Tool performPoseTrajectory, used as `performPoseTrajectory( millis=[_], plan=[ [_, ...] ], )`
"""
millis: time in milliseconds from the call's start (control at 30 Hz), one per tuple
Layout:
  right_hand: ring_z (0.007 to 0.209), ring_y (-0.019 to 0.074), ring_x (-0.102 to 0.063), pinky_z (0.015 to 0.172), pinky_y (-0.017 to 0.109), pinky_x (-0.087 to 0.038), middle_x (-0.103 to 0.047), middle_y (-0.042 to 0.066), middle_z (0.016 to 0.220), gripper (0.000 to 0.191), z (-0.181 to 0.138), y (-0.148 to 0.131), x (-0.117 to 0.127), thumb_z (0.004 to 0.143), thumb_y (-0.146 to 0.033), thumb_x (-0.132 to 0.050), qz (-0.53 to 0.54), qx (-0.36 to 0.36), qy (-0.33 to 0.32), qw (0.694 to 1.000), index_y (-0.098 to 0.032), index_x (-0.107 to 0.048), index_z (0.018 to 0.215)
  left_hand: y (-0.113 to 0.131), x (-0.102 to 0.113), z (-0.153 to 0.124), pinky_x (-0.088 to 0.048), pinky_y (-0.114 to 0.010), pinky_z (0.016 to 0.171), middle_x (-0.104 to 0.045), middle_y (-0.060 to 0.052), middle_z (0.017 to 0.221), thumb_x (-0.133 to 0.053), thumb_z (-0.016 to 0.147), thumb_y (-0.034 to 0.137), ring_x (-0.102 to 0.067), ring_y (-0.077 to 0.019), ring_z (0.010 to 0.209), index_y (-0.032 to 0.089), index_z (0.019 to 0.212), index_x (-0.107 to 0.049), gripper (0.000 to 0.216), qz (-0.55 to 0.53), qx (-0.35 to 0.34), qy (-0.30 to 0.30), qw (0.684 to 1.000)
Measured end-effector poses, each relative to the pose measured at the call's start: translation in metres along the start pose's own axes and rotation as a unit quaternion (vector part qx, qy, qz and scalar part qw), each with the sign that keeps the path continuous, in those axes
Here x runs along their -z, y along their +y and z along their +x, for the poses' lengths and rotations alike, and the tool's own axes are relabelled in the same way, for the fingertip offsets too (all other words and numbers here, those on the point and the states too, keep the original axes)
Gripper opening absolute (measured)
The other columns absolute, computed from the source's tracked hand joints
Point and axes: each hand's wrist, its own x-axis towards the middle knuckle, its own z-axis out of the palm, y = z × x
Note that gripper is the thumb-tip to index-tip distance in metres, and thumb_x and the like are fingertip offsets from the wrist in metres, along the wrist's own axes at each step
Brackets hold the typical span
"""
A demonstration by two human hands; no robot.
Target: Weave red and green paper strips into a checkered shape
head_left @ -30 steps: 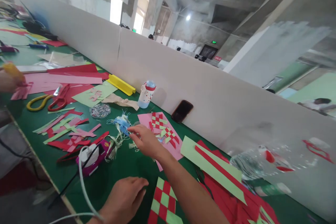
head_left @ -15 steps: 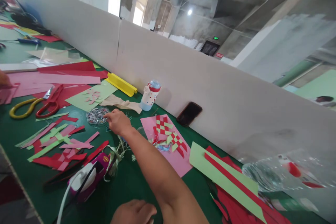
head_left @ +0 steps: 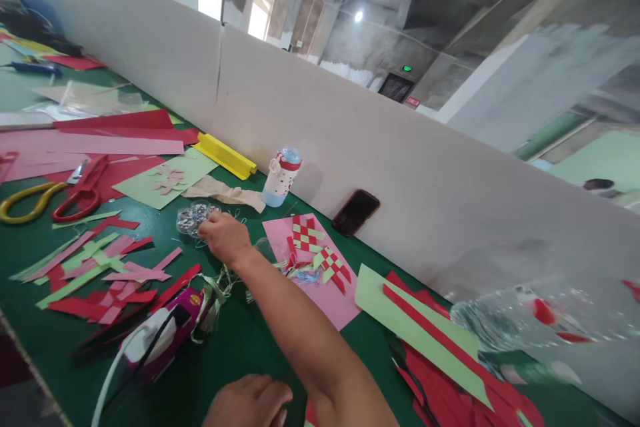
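Note:
My right hand (head_left: 225, 237) reaches across the table, its fingers closed on the near right edge of a clear round bead case (head_left: 193, 219). Small dark and pale pieces fill the case. My left hand (head_left: 249, 401) is low in the picture, fingers curled; what it holds, if anything, is hidden. A bit of red paper (head_left: 310, 415) shows between it and my right forearm. Right of my reaching hand, two woven red-and-green paper pieces (head_left: 307, 235) lie on a pink sheet (head_left: 330, 307), with thin cords beside them.
Cut paper strips (head_left: 110, 260) lie at the left, near red scissors (head_left: 83, 197) and yellow-handled scissors (head_left: 30, 203). A purple power strip (head_left: 173, 340) with a white plug stands in front. A small bottle (head_left: 281, 177), a phone (head_left: 356, 212) and a large clear bottle (head_left: 530, 317) line the partition (head_left: 425, 187).
My right hand has drawn the bead case a little to the right, towards me. The view has shifted slightly. Red paper now shows beside my left hand.

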Motion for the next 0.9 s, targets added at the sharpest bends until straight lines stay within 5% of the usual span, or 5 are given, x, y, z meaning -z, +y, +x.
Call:
performPoseTrajectory(
  millis=[167,400,533,733,900],
  plan=[
    [0.102,0.0193,-0.061,0.076,0.026,-0.046,-0.070,0.003,0.108,0.016,-0.070,0.023,0.031,0.105,-0.031,-0.061,-0.020,-0.011,0.040,0.999,-0.025,-0.075,0.100,0.009,0.010,0.003,-0.050,-0.023,0.051,-0.073,0.002,0.071,-0.045,0.087,0.010,-0.073,-0.0166,0.060,0.029,0.095,-0.064,0.028,-0.022,0.009,0.045,0.999],
    [0.083,0.0178,-0.060,0.068,0.027,-0.041,-0.069,0.002,0.088,0.005,-0.241,0.036,0.057,0.096,-0.021,-0.073,-0.058,-0.070,0.075,0.993,-0.023,-0.075,0.092,0.025,0.047,0.013,-0.059,-0.017,0.069,-0.079,0.001,0.094,-0.053,0.098,0.023,-0.077,-0.0135,0.077,0.031,0.118,-0.064,0.024,-0.071,0.030,0.085,0.993],
    [0.079,0.0171,-0.059,0.066,0.027,-0.040,-0.070,0.002,0.085,0.007,-0.318,0.020,0.048,0.095,-0.017,-0.073,-0.079,-0.125,0.088,0.985,-0.022,-0.074,0.089,0.029,0.044,0.038,-0.063,-0.038,0.089,-0.074,-0.008,0.123,-0.053,0.096,0.032,-0.074,-0.0270,0.110,0.029,0.141,-0.052,0.045,-0.001,0.087,0.100,0.991],
    [0.075,0.0187,-0.058,0.064,0.030,-0.041,-0.071,0.002,0.084,0.010,-0.370,0.008,0.023,0.090,-0.012,-0.074,-0.092,-0.185,0.098,0.973,-0.022,-0.073,0.087,0.028,0.008,0.076,-0.051,-0.054,0.109,-0.056,-0.016,0.153,-0.059,0.088,0.027,-0.055,-0.0369,0.140,0.024,0.164,-0.014,0.088,-0.018,0.045,-0.014,0.999],
    [0.073,0.0190,-0.058,0.061,0.031,-0.041,-0.070,0.001,0.080,0.010,-0.383,0.006,0.011,0.091,-0.015,-0.074,-0.070,-0.190,0.104,0.974,-0.024,-0.075,0.087,0.021,-0.009,0.079,-0.051,-0.049,0.106,-0.058,-0.015,0.153,-0.066,0.088,0.037,-0.058,-0.0376,0.135,0.024,0.164,-0.016,0.092,-0.027,0.064,-0.063,0.996]
  ],
)
